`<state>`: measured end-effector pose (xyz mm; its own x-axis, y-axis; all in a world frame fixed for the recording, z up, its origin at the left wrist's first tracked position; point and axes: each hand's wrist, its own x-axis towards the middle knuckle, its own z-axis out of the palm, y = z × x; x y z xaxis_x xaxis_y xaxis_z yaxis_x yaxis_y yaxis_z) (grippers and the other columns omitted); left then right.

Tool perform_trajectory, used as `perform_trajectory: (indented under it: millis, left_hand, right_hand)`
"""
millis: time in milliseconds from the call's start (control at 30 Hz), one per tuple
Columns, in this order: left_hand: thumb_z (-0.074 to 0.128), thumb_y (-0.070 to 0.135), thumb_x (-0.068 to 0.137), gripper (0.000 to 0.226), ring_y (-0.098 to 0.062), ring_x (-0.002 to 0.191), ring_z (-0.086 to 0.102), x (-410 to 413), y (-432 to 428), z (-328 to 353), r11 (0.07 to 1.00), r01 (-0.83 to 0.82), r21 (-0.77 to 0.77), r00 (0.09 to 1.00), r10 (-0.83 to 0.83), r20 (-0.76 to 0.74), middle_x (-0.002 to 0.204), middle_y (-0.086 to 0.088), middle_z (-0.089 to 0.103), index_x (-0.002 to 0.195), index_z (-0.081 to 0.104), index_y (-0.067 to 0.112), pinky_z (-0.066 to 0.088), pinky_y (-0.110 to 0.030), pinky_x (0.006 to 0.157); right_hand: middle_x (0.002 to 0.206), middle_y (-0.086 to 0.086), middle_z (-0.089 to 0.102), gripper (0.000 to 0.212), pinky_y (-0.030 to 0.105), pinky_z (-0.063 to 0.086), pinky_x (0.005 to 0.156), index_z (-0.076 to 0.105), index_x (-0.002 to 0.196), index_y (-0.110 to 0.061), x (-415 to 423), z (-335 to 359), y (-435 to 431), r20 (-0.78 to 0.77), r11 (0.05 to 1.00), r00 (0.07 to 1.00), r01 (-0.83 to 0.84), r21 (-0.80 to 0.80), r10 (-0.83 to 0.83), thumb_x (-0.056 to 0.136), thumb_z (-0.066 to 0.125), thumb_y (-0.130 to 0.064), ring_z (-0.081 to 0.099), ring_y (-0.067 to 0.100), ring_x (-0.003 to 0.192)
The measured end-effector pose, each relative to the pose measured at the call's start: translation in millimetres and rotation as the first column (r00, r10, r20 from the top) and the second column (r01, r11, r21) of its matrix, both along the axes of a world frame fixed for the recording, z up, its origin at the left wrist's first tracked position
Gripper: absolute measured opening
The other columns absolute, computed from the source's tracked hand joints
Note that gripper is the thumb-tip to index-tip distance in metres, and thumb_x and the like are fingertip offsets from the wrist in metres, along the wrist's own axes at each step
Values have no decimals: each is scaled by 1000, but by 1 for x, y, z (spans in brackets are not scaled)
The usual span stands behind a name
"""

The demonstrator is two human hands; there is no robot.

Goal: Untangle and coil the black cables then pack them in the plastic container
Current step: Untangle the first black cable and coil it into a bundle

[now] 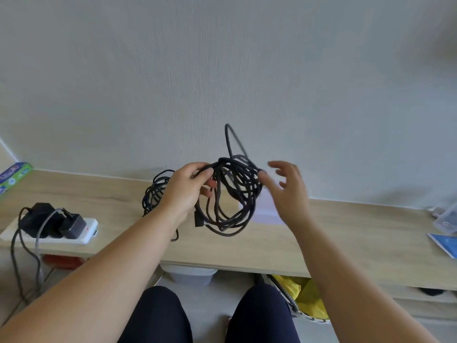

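Observation:
My left hand [189, 188] grips a bundle of black cable loops [235, 211] by its top and holds it above the wooden shelf [346, 233]. One loop sticks up above the bundle, and a plug end hangs at its lower left. My right hand [288, 186] hovers just right of the loops with fingers spread; it is blurred, and a fingertip is at the bundle's edge. A second tangle of black cable [154, 194] lies on the shelf behind my left wrist. A clear plastic container [447, 217] sits at the far right edge.
A white power strip [85, 231] with black adapters and trailing cords sits at the shelf's left end. A coloured box [13, 175] lies at far left, a blue booklet [445, 245] at far right. Below the shelf are a white bin [190, 274] and a basket with yellow plastic [306, 298]. My knees are at the bottom.

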<state>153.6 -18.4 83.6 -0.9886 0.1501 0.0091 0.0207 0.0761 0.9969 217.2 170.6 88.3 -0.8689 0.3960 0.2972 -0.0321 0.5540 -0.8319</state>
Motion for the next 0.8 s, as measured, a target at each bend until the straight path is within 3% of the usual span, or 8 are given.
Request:
perform_trajectory:
  millis: [133, 267, 367, 467, 567, 633, 733, 800]
  left_hand:
    - [55, 15, 95, 11, -8, 45, 54, 6, 3, 7, 994, 55, 99, 997, -60, 55, 59, 6, 63, 93, 66, 19, 49, -21, 49]
    - [56, 16, 94, 11, -7, 44, 48, 8, 0, 12, 997, 15, 81, 999, -19, 49, 58, 6, 59, 91, 67, 19, 40, -17, 39]
    - [56, 16, 95, 12, -7, 45, 46, 6, -2, 15, 997, -25, 75, 998, 21, 55, 62, 2, 57, 98, 67, 14, 38, -15, 36]
    - [55, 17, 95, 15, -5, 46, 48, 6, -2, 15, 997, -31, -69, 998, 27, -63, 69, 1, 58, 105, 66, 15, 38, -15, 37]
    - [50, 23, 97, 21, -6, 70, 57, 7, -5, 17, 947, -48, -317, 966, -36, -256, 99, 3, 60, 115, 61, 22, 53, -27, 64]
    - [45, 23, 99, 31, -3, 85, 53, 9, -6, 21, 885, 28, -465, 944, -176, -278, 123, 11, 49, 129, 50, 29, 47, -21, 78]
    - [46, 25, 97, 39, 3, 98, 49, 16, -7, 28, 838, 168, -519, 938, -298, -177, 124, 20, 50, 134, 45, 35, 34, -16, 80]
    - [56, 38, 91, 39, 0, 106, 52, 17, -6, 30, 837, 142, -529, 935, -290, -207, 121, 18, 56, 130, 49, 35, 35, -17, 81]
  right_hand:
    - [119, -9, 55, 57, 17, 34, 93, 51, 130, -20, 2, -4, -13, 223, 957, 953, -243, 157, 206, 80, 73, -34, 48, 6, 113]
    - [98, 2, 66, 17, 20, 40, 76, 68, 103, -15, -2, 7, -12, 173, 964, 974, -182, 194, 149, 89, 63, -22, 58, 16, 91]
    - [83, -5, 69, 9, 14, 46, 73, 68, 91, -18, -2, 10, -8, 161, 974, 961, -227, -16, 226, 92, 59, -18, 63, 2, 79]
    - [76, -9, 70, 9, 11, 48, 75, 66, 88, -20, 1, 6, -6, 152, 952, 951, -239, -190, 269, 92, 59, -19, 65, -2, 76]
    - [76, -5, 67, 11, 11, 47, 72, 64, 87, -20, 6, 7, -5, 102, 938, 962, -218, -268, 253, 94, 56, -18, 64, 1, 74]
    - [80, -3, 67, 9, 6, 44, 67, 63, 91, -19, 9, 11, -5, 113, 941, 956, -239, -238, 272, 95, 55, -18, 65, 0, 75]
    - [85, -4, 67, 8, 6, 45, 63, 61, 96, -16, 11, 20, -9, 138, 926, 929, -311, -216, 344, 95, 53, -15, 66, -5, 73]
    - [90, -4, 69, 10, 7, 46, 65, 61, 94, -19, 11, 23, -9, 134, 923, 924, -328, -199, 357, 95, 52, -15, 65, -6, 75]
